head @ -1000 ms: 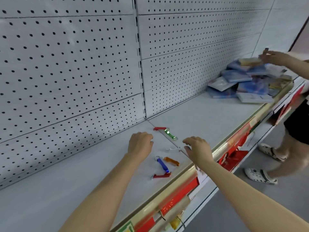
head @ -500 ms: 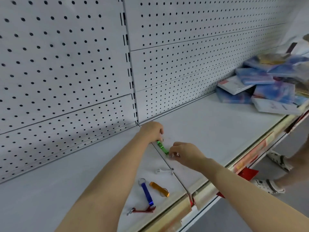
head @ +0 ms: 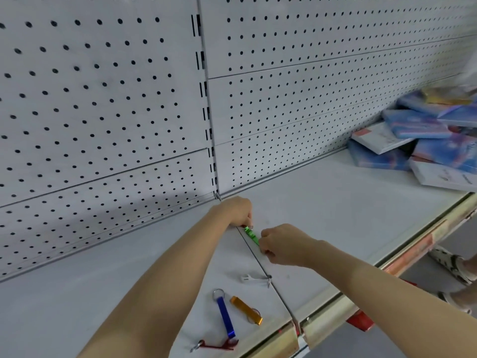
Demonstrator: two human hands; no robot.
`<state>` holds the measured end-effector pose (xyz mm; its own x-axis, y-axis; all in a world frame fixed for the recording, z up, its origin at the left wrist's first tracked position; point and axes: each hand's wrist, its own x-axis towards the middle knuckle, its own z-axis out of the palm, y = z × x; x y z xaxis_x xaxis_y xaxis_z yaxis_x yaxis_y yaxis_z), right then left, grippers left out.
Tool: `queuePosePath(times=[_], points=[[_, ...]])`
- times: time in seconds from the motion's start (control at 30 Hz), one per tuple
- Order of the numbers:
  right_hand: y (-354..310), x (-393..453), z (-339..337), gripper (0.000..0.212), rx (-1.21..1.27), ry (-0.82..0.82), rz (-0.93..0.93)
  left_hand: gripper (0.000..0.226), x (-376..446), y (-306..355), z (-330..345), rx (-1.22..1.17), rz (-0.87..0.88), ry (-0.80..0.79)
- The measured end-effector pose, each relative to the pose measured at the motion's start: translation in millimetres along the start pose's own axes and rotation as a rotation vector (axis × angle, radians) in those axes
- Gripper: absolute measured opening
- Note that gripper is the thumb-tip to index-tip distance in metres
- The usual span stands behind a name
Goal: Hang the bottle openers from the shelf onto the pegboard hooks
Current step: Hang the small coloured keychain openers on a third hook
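A green bottle opener [head: 251, 235] lies on the white shelf [head: 335, 215] between my hands. My right hand [head: 281, 244] is closed on its near end. My left hand [head: 233, 211] is curled over its far end, and a sliver of a red opener [head: 243, 226] shows under the fingertips. Closer to me lie a white opener [head: 254, 278], a blue one [head: 225, 317], an orange one [head: 246, 310] and a second red one [head: 216, 345]. The white pegboard [head: 103, 99] rises behind the shelf.
A loose pile of blue and white books [head: 426, 140] fills the shelf's far right. Another person's sandalled feet [head: 451, 264] stand on the floor beyond the shelf's front edge [head: 335, 316]. A seam between two shelf boards runs under my hands.
Both hands have reached forward from the shelf's middle to the green and red openers and closed on them. My view has moved closer and to the left.
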<state>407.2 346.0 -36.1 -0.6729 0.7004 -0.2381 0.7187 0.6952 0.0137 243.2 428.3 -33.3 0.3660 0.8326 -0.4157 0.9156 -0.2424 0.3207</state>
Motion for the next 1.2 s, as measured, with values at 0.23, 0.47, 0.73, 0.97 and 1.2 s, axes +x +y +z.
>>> queuePosePath(times=[0.23, 0.47, 0.73, 0.97, 1.2], points=[[1, -11, 9, 0.008, 0.366, 0.416, 0.117, 0.006, -37, -35, -2, -0.433, -0.078, 0.344], [-26, -6, -23, 0.011, 0.476, 0.744, 0.226, 0.013, -95, -55, 11, -0.895, -0.04, 0.563], [-104, -11, -78, 0.011, 1.132, 0.911, 0.339, 0.016, -197, -58, -6, -1.221, 0.119, 0.773], [-197, -13, -106, 0.004, 1.418, 0.961, 0.336, 0.015, -299, -68, -12, -1.241, 0.146, 0.884], [-289, -24, -148, 0.005, 1.547, 0.96, 0.169, 0.013, -410, -82, -17, -1.229, 0.116, 1.084]])
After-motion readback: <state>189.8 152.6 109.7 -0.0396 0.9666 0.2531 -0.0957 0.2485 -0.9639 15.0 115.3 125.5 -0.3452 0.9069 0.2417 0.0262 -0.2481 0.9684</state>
